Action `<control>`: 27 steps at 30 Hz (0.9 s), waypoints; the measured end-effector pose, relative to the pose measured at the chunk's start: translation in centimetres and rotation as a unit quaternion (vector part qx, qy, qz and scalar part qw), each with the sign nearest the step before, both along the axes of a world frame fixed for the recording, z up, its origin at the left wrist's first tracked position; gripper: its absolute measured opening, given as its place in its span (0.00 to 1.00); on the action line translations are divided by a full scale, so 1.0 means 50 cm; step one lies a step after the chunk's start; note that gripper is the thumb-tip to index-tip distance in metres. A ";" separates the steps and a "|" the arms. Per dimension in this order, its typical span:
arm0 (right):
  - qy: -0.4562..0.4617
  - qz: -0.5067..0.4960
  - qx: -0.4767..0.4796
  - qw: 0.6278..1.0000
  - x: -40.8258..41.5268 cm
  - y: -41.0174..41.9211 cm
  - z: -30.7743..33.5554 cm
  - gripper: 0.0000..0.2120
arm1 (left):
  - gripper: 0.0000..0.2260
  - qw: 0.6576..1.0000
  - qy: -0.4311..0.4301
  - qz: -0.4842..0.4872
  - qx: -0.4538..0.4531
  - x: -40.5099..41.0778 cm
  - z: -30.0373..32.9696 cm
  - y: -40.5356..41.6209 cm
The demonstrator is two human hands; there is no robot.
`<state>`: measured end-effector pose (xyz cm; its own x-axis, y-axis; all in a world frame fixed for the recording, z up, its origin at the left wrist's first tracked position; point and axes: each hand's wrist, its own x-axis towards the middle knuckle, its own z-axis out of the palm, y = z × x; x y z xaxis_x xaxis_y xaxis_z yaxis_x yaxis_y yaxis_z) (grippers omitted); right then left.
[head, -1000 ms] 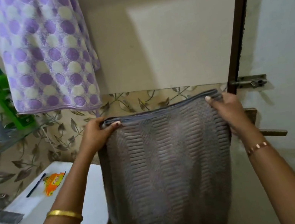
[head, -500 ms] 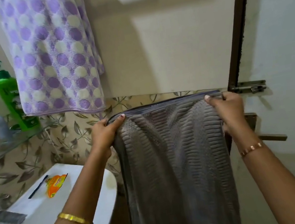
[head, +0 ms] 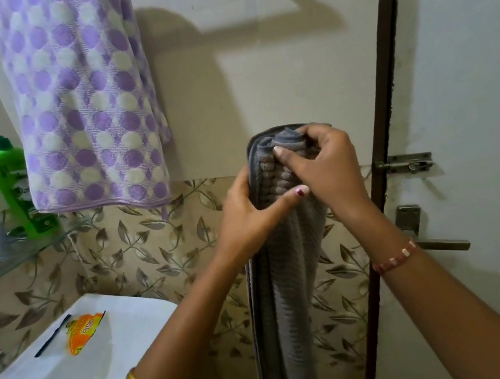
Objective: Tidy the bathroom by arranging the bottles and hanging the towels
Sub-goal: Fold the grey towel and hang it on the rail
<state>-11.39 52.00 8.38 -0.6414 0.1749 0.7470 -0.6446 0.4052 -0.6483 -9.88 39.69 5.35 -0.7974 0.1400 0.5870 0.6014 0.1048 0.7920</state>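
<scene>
Overhead, dotted towel [head: 86, 110] hanging, sink [head: 83, 366] below-left

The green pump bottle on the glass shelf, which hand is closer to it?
Left. The left hand grips the gray towel's left side, on the side toward the green pump bottle. The right hand pinches the towel's top, farther right.

single head view (worn, wide-angle), forward and down, close over both forearms at the wall
</scene>
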 end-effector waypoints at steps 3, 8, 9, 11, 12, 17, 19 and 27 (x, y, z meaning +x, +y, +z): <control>-0.040 0.019 0.011 0.999 -0.013 0.000 0.020 0.10 | 0.28 0.994 0.047 0.069 -0.069 -0.018 0.011 0.005; -0.071 0.161 -0.003 0.984 -0.021 0.025 0.030 0.13 | 0.25 0.998 0.030 0.060 -0.020 -0.046 0.031 -0.031; -0.056 0.174 -0.013 0.983 -0.021 0.029 0.024 0.13 | 0.23 0.998 0.012 0.059 0.010 -0.048 0.034 -0.037; 0.001 0.115 -0.029 0.993 -0.021 0.038 0.010 0.15 | 0.20 0.996 -0.032 0.048 0.070 -0.051 0.041 -0.049; 0.022 0.060 -0.030 0.998 -0.023 0.044 -0.003 0.19 | 0.18 0.993 -0.052 0.034 0.101 -0.052 0.046 -0.057; -0.148 0.141 -0.119 0.972 -0.024 0.042 -0.045 0.33 | 0.14 0.972 -0.086 -0.091 0.201 -0.053 0.089 -0.093; -0.138 0.209 -0.166 0.954 -0.029 0.030 -0.029 0.18 | 0.15 0.973 -0.067 -0.111 0.192 -0.056 0.109 -0.104; 0.061 0.099 -0.202 0.972 -0.044 -0.018 0.122 0.09 | 0.35 0.995 -0.102 -0.007 0.013 -0.060 0.046 -0.114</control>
<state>-13.57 51.09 14.48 -0.6030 0.3520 0.7159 -0.7664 -0.0065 -0.6423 -12.86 33.97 7.63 -0.8984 0.1388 0.4167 0.4293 0.0763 0.9000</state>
